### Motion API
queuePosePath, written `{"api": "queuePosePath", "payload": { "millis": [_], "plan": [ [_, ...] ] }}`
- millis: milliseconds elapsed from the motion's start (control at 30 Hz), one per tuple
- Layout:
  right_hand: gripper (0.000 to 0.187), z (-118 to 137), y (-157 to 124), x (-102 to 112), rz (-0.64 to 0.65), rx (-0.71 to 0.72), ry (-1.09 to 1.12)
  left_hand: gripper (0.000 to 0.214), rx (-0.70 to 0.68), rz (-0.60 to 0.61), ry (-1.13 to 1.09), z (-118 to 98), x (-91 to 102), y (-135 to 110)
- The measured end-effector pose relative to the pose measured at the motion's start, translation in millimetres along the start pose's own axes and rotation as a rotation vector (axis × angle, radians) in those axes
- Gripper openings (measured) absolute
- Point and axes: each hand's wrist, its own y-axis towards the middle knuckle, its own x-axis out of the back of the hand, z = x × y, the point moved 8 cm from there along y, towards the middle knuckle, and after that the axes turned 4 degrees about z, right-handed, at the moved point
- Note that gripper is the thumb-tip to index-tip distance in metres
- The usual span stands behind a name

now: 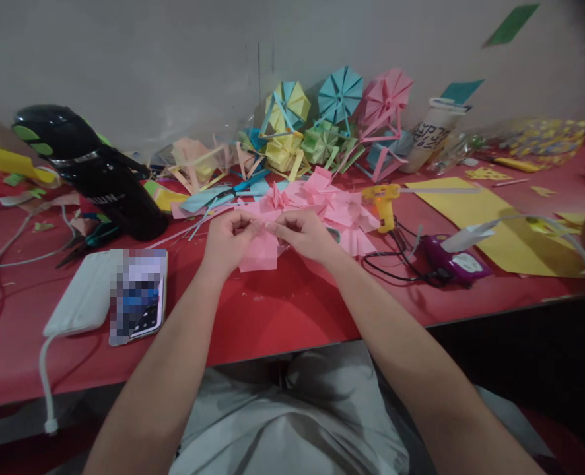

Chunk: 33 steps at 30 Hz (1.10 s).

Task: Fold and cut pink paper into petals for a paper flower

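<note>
Both my hands pinch one small pink paper sheet [260, 258] above the near part of the red table. My left hand [230, 234] grips its upper edge from the left, thumb against curled fingers. From the right, my right hand [305, 231] closes thumb and fingers on the same edge, almost touching the left fingertips. The sheet's lower part hangs down in view; its top is partly hidden by my fingers. Just behind lies a heap of folded pink paper pieces [322, 194]. A yellow glue gun [384, 204] rests right of the heap.
A black bottle [109, 178], a white power bank [84, 290] and a phone [148, 297] are at left. Folded paper wheels [341, 95] lean by the wall. At right are a purple power socket [453, 260], cables and yellow paper [500, 231]. A paper cup [431, 132] stands behind.
</note>
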Motion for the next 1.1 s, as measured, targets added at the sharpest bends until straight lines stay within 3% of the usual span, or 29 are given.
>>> {"api": "queuePosePath", "payload": {
  "millis": [233, 433, 633, 800, 867, 967, 1100],
  "plan": [
    [0.044, -2, 0, -1, -0.018, 0.002, 0.076, 0.018, -0.004, -0.009, -0.006, 5, -1.1, 1],
    [0.043, 3, 0, 14, -0.13, 0.05, 0.022, 0.05, 0.114, -0.02, -0.194, 17, -2.1, -1],
    [0.039, -6, 1, 17, -0.174, 0.035, 0.024, 0.041, 0.17, -0.068, -0.246, 25, 2.2, -1],
    [0.026, 2, -5, 27, -0.344, 0.161, -0.144, 0.029, 0.105, -0.209, -0.134, 25, 16.8, -1],
    [0.024, 12, -7, 22, -0.307, 0.26, -0.242, 0.025, 0.082, -0.238, -0.08, 23, 19.3, -1],
    [0.028, 17, -6, 3, -0.138, 0.344, -0.339, 0.023, 0.056, -0.261, -0.028, 18, 20.1, -2],
    [0.066, 10, -6, -16, 0.025, 0.326, -0.37, 0.02, 0.072, -0.259, -0.104, 17, 16.9, -2]
  ]
}}
